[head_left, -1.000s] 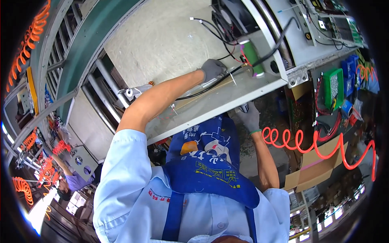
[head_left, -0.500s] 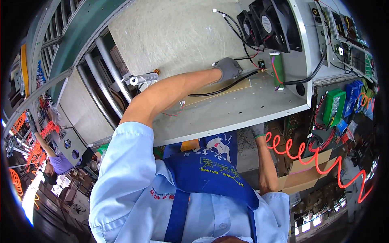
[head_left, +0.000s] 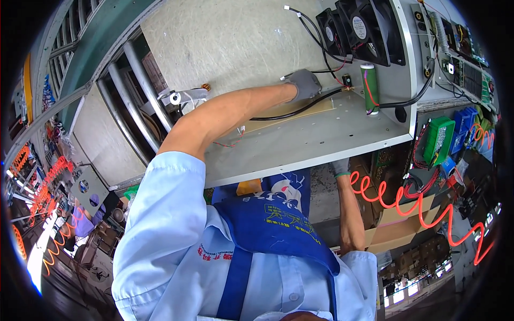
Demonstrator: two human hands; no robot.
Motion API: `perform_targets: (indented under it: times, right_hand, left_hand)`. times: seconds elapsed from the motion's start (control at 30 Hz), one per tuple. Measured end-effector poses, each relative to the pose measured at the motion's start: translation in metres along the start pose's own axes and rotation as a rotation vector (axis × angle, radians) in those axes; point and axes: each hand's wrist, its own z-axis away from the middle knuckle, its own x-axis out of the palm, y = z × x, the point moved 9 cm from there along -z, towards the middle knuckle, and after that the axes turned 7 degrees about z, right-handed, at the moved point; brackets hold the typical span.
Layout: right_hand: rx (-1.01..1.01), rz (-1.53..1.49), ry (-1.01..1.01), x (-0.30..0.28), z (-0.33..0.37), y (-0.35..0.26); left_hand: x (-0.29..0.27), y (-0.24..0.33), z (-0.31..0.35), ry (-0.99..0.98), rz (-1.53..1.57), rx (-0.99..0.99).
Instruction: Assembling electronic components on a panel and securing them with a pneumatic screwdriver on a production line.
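My left hand (head_left: 306,85), in a grey glove, is low over the base of a grey metal chassis (head_left: 321,134), its fingers curled closed. A thin black cable with a white connector (head_left: 283,78) shows on both sides of the hand; whether the fingers grip it is hidden. A thicker black cable (head_left: 292,113) runs just below. My right hand (head_left: 341,166), also gloved, reaches under the chassis's front edge, which hides its fingers. Beyond the left hand stand black cooling fans (head_left: 363,31) and a green cylindrical part (head_left: 370,89) with a red wire.
A white ribbed cylinder (head_left: 190,96) lies by the metal roller bars (head_left: 140,88) at left. An orange coiled hose (head_left: 393,202) hangs at right, near an open cardboard box (head_left: 396,235) and a green bin (head_left: 439,140). Another person in purple (head_left: 85,222) is far left.
The view has shifted slightly, so the fans sit a little further right. Both my hands stay in nearly the same places. The person at far left has changed posture.
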Motion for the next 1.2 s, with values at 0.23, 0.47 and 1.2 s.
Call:
perform_targets:
  times: [0.23, 0.47, 1.2]
  right_hand:
    - [0.468, -0.522, 0.016, -0.051, -0.023, -0.027]
    - [0.503, -0.564, 0.014, -0.08, 0.007, -0.053]
    - [0.471, -0.632, 0.001, -0.09, 0.157, -0.088]
  left_hand:
    - [0.003, 0.002, -0.008, -0.07, -0.056, 0.065]
    - [-0.095, 0.134, 0.106, 0.095, -0.335, 0.359]
    - [0.009, -0.134, 0.217, 0.782, -0.372, 0.018]
